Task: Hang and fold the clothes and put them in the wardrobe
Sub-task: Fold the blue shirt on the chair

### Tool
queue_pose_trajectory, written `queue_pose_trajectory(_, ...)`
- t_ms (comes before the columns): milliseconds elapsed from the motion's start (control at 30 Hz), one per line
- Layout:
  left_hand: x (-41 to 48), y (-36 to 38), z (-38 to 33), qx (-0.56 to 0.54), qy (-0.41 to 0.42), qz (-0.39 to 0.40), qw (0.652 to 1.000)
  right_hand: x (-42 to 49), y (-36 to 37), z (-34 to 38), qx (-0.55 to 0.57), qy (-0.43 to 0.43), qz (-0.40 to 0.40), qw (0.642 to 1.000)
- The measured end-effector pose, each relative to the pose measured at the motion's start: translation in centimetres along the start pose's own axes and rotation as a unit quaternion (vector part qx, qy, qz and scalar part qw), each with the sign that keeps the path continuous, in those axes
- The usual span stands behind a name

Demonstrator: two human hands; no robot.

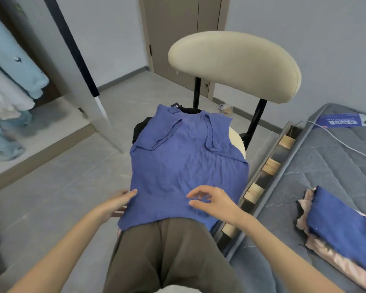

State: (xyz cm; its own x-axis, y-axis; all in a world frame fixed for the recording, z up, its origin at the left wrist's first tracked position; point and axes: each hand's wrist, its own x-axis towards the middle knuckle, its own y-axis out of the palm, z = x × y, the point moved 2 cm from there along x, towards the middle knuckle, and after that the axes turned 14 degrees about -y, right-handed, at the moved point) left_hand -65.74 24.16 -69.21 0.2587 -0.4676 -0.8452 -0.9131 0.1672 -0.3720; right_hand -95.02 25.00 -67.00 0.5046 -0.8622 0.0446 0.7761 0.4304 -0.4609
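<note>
A blue shirt (184,166) lies spread on the chair seat with both sleeves folded inward over its back. Its near hem hangs over my lap. My left hand (116,203) is at the shirt's lower left edge, fingers reaching under the cloth. My right hand (211,203) hovers over the lower right of the shirt with its fingers loosely bent, holding nothing. A dark garment (140,129) lies under the shirt on the seat. The open wardrobe (11,81) at the left holds hung pale blue and white clothes.
The chair has a beige padded backrest (235,64) on black posts. At the right is a grey mattress (330,166) with a folded blue and pink pile (338,225) and a white cable (334,138). A wardrobe door (78,60) stands open; a brown door (178,39) is behind.
</note>
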Motion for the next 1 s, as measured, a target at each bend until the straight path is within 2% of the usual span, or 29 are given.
queue_pose_trajectory(133,-1.1,1.0,2.4,-0.103,-0.027,0.022,0.994,0.0,2.3,1.4,-0.069,-0.044,0.082,0.993)
queue_pose_trajectory(200,-1.5,1.2,2.9,-0.139,-0.027,0.013,0.990,0.0,3.1,1.5,-0.128,-0.050,0.091,0.986)
queue_pose_trajectory(333,-2.0,0.3,3.3,-0.187,0.002,-0.033,0.982,0.2,3.8,1.8,-0.202,-0.058,0.051,0.976)
queue_pose_trajectory(433,-2.8,-0.3,3.4,-0.200,0.016,0.017,0.980,0.3,4.1,1.8,-0.216,-0.041,0.037,0.975)
queue_pose_trajectory(633,-4.7,-0.3,3.0,-0.057,0.069,0.089,0.992,0.8,2.8,2.5,-0.115,0.011,-0.033,0.993)
queue_pose_trajectory(700,-5.2,0.0,2.4,-0.092,0.107,0.095,0.985,0.9,2.4,2.6,-0.114,0.016,-0.051,0.992)
queue_pose_trajectory(833,-6.6,-0.2,0.2,-0.284,0.144,0.114,0.941,1.2,1.9,2.1,-0.142,0.034,-0.093,0.985)
queue_pose_trajectory(1000,-8.4,-0.6,-1.8,-0.301,0.174,0.144,0.926,0.8,2.2,2.1,-0.200,-0.011,-0.133,0.971)
